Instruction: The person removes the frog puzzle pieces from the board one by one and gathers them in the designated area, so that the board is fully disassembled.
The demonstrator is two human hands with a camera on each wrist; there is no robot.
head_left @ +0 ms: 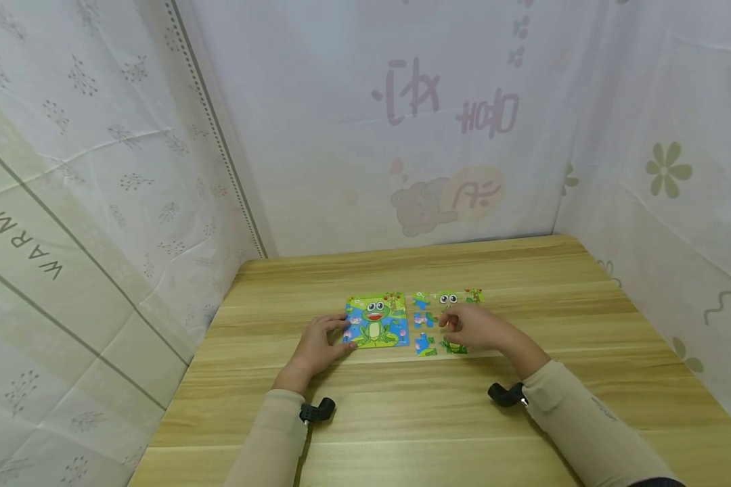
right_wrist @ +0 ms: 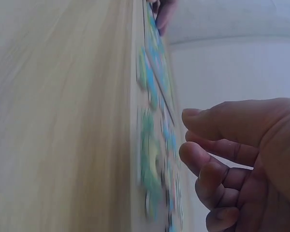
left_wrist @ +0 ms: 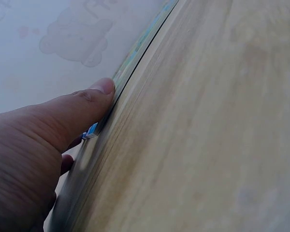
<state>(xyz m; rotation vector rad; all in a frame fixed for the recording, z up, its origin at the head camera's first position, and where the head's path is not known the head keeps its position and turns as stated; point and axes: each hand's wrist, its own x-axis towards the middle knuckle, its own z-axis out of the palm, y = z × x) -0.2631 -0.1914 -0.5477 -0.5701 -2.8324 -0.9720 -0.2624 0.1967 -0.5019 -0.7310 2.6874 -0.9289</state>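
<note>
A square board with a frog picture (head_left: 375, 328) lies flat on the wooden table. My left hand (head_left: 319, 345) holds it at its near left corner, with the thumb (left_wrist: 104, 87) against the front edge and fingers on the left side. Right of the board, loose jigsaw pieces (head_left: 425, 343) with the same frog picture lie in spaced rows. Just above these pieces hovers my right hand (head_left: 475, 327), its fingers loosely curved. Nothing shows between its thumb (right_wrist: 208, 123) and fingertips in the right wrist view. Part of the rows is hidden beneath this hand.
The wood-grain table (head_left: 402, 419) reaches back to a printed curtain (head_left: 341, 135), with more curtains on the left and right. A black camera mount (head_left: 318, 410) sits on the left wrist, another mount (head_left: 507, 394) on the right.
</note>
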